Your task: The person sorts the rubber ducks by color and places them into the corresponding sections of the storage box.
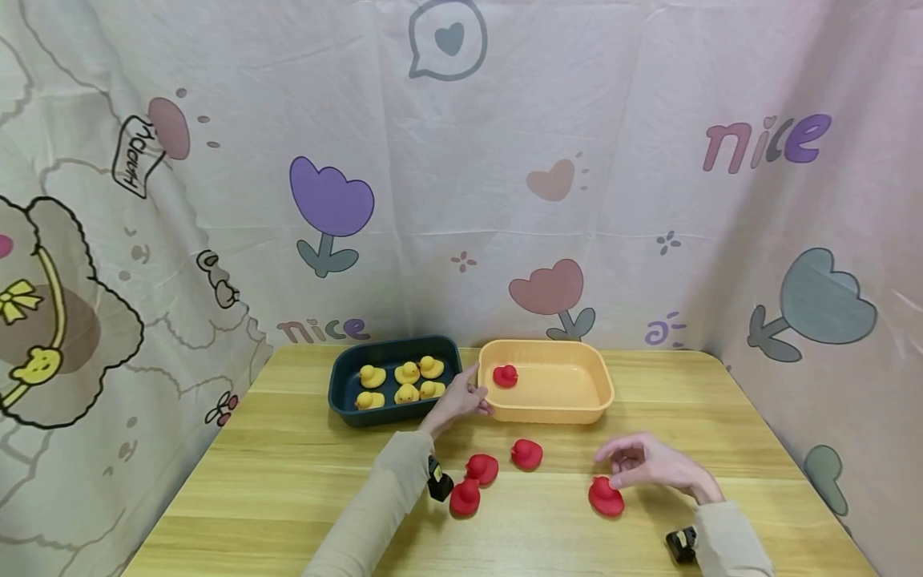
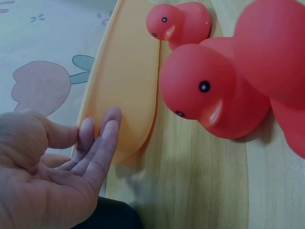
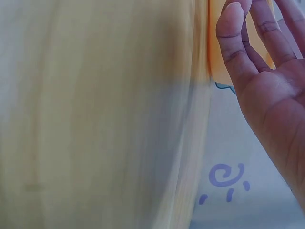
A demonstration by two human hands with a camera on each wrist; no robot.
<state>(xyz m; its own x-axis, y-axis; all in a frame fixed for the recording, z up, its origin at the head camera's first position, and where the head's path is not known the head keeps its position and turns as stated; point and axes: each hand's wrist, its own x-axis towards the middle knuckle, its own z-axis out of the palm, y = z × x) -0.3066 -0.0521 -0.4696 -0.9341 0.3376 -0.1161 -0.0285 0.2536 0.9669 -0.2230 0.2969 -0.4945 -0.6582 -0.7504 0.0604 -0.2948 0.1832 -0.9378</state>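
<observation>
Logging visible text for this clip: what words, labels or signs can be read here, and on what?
"nice" on the backdrop cloth, upper right.
"nice" again on the cloth, low, behind the dark tray, at.
A tilted word on a tag drawn on the cloth, upper left: too small to read.
The ducks and both trays carry no text.

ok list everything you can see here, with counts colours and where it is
yellow rubber ducks: six, yellow, inside the dark blue plastic tray
dark blue plastic tray: one, dark blue, back of the table, left of the orange tray
orange plastic tray: one, pale orange, back centre of the table
red rubber ducks: five, red; one in the orange tray, three loose between the arms, one by the right hand
wooden table: one, light wood
printed cloth backdrop: one, pale with tulips, hearts and "nice", behind and at both sides
left hand: open, fingers at the orange tray's near left corner
right hand: open, just above a red duck
</observation>
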